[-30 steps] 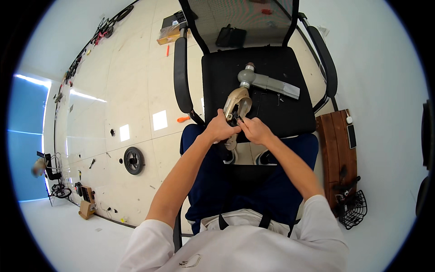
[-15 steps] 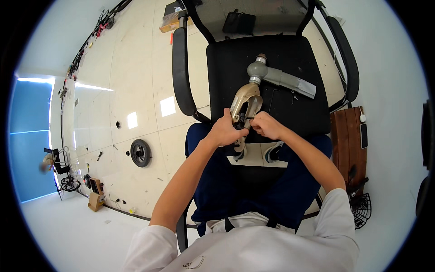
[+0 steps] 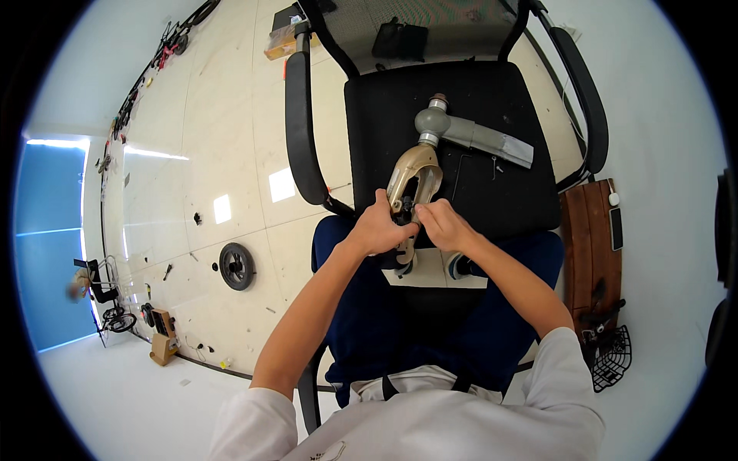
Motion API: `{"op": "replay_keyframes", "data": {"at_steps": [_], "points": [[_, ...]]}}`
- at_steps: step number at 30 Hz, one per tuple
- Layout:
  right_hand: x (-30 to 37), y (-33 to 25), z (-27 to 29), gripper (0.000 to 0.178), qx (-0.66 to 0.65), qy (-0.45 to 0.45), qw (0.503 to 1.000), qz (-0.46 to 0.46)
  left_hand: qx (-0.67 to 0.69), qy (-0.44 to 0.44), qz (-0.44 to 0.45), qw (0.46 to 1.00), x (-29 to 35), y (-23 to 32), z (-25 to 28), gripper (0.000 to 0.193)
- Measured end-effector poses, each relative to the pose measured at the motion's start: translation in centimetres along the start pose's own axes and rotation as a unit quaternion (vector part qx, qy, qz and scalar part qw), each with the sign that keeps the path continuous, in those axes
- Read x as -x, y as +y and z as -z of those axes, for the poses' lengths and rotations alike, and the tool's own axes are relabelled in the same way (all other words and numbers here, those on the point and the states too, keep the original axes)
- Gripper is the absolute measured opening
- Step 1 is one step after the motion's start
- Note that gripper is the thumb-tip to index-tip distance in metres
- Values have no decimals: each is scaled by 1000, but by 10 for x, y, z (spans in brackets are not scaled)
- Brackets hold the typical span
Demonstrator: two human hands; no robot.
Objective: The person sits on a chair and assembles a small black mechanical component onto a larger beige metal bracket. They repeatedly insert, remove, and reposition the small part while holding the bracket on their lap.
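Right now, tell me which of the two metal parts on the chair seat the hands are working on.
The tan fork-shaped part: both the left hand and right hand grip its lower end. The grey tube beyond it lies untouched.

Left hand (image 3: pixel 374 228), right hand (image 3: pixel 440 224) — gripping tan metal bracket (image 3: pixel 413 178), black chair (image 3: pixel 492 131)

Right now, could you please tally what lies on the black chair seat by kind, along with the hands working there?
Tan fork-shaped bracket: 1
Grey jointed tube: 1
Thin dark hex keys: 2
Left hand and right hand gripping the bracket: 2
Total: 6
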State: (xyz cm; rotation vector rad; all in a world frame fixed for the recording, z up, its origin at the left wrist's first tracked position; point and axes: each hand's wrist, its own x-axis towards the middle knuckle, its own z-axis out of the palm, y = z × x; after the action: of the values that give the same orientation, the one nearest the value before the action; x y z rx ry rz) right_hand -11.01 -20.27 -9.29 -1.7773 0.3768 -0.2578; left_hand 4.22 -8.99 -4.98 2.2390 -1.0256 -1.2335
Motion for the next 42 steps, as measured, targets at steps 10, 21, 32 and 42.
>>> {"op": "replay_keyframes", "data": {"at_steps": [10, 21, 32, 42], "points": [[15, 22, -28, 42, -74, 197, 976, -56, -20, 116, -15, 993, 12, 0, -22, 82], [36, 19, -74, 40, 63, 377, 924, 20, 30, 186, -33, 982, 7, -10, -29, 69], [43, 5, -77, 49, 42, 366, 926, -82, -3, 203, 10, 979, 22, 8, -35, 73], [54, -43, -67, 47, -444, 293, 804, -266, -42, 260, -11, 965, 27, 19, -65, 68]]}}
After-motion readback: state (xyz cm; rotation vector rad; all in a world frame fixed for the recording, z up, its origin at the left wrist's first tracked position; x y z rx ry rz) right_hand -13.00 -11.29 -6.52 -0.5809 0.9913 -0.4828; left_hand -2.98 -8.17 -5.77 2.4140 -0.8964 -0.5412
